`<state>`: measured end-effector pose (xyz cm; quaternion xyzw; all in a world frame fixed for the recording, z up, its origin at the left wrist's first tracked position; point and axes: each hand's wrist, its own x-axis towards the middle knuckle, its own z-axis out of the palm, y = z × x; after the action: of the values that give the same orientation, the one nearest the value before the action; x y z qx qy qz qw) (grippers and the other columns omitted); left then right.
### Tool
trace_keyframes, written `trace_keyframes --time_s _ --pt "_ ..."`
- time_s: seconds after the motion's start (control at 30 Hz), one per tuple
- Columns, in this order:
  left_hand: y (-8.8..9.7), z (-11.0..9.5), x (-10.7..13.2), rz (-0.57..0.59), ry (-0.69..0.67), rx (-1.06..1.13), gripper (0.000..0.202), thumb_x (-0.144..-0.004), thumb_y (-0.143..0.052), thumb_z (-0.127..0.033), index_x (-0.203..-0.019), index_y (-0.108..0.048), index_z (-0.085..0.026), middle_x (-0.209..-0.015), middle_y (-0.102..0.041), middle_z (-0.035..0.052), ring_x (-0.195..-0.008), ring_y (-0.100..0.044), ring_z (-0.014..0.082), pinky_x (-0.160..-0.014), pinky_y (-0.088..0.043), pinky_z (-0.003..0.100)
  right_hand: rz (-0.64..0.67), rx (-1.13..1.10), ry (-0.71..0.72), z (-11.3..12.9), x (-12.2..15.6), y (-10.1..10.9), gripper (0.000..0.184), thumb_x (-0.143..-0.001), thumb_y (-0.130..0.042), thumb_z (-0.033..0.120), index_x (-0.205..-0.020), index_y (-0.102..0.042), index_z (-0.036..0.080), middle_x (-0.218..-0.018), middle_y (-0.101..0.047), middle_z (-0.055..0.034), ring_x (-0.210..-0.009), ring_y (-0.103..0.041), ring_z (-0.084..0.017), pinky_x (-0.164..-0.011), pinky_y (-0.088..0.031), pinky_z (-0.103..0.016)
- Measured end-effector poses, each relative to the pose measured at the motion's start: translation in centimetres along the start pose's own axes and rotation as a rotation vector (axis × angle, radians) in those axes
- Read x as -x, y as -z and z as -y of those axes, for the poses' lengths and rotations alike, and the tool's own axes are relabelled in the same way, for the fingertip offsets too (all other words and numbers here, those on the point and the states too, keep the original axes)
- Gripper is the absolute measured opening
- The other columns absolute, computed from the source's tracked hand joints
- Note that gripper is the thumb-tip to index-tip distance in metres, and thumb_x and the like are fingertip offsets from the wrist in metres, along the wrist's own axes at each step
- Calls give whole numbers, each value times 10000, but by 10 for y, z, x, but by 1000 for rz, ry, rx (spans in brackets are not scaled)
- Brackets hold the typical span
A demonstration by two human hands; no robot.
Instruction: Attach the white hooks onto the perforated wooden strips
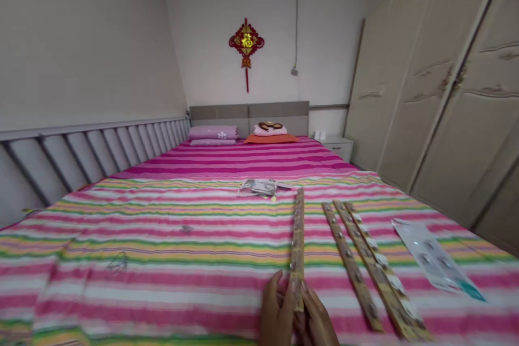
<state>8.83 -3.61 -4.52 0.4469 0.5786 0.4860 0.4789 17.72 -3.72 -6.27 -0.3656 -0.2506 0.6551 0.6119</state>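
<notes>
Both my hands are at the near end of a narrow wooden strip (298, 243) with small shiny metal pieces along it. It points away from me, over the striped bedsheet (162, 292). My left hand (276, 311) grips its left edge with thumb and fingers. On the right edge, my right hand (318, 316) closes around the same end; some of its fingers are hidden under the wood. To the right lie more such strips, a single one (352, 267) and a close pair (371, 259), the outer one carrying white pieces.
A clear plastic packet (436, 257) with round metal pieces lies far right. Another crumpled packet (259, 187) is beyond the strip. Thin clear scraps (117, 263) rest at left. A slatted rail (101, 151) borders the bed; pillows (213, 134) lie by the headboard, a wardrobe (430, 81) at right.
</notes>
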Motion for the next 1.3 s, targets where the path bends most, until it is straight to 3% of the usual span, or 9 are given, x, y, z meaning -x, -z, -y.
trace_keyframes --time_s 0.13,0.27,0.57,0.7,0.87,1.0,1.1,1.2,1.3 --pt "28 -8 -23 -150 -139 -60 618 -772 -503 -584 -1181 -560 -124 -1049 -621 141 -934 -575 232 -843 -448 321 111 -32 -112 -10 -22 -41 504 -646 -743 491 -1053 -658 205 -788 -725 -53 -656 -659 -213 -606 -485 -312" --pt "73 -21 -53 -238 -250 -49 497 -827 -427 -563 -1043 -607 -153 -1023 -639 127 -965 -578 235 -859 -442 328 197 98 -66 -27 -54 -88 554 -584 -777 501 -1035 -688 191 -765 -720 -46 -594 -628 -185 -562 -474 -288" --pt "176 -16 -110 -317 -242 -57 480 -792 -387 -647 -754 -548 -197 -541 -503 -27 -463 -473 131 -449 -377 242 556 217 -18 -75 -101 -177 432 -652 -714 539 -878 -700 171 -553 -568 34 -465 -492 -114 -462 -386 -233" --pt "205 -10 -128 -383 -243 -136 478 -772 -399 -660 -690 -524 -206 -477 -449 -47 -424 -448 123 -430 -358 233 617 237 -51 -91 -115 -200 439 -633 -714 562 -796 -682 156 -543 -543 40 -447 -479 -106 -465 -376 -237" --pt "235 -2 -147 -453 -313 -209 435 -776 -422 -609 -705 -538 -196 -556 -533 -12 -516 -517 150 -496 -410 255 576 202 -92 -97 -129 -219 502 -548 -739 606 -741 -662 149 -507 -498 50 -453 -435 -98 -457 -361 -232" --pt "270 1 -165 -462 -257 -278 431 -835 -347 -513 -875 -598 -164 -583 -572 7 -486 -531 165 -501 -441 289 534 242 -83 -97 -138 -220 496 -556 -732 606 -708 -636 144 -486 -366 88 -410 -289 -49 -394 -233 -194" --pt "292 -7 -182 -558 -317 -439 386 -810 -425 -431 -958 -633 -141 -848 -683 100 -833 -635 237 -803 -480 374 547 304 -52 -98 -143 -212 497 -571 -718 609 -740 -638 148 -498 -333 93 -413 -272 -50 -391 -223 -193" --pt "293 -23 -197 -620 -364 -491 412 -780 -475 -438 -986 -635 -120 -1064 -659 156 -1090 -560 276 -973 -390 400 562 389 -28 -96 -141 -204 495 -604 -687 617 -789 -650 159 -524 -376 76 -442 -314 -70 -406 -264 -202" --pt "271 -38 -209 -558 -255 -276 512 -822 -359 -555 -967 -602 -128 -905 -675 131 -866 -640 243 -770 -490 358 587 469 36 -90 -132 -199 483 -640 -651 623 -779 -661 161 -558 -441 49 -503 -379 -100 -461 -327 -222"
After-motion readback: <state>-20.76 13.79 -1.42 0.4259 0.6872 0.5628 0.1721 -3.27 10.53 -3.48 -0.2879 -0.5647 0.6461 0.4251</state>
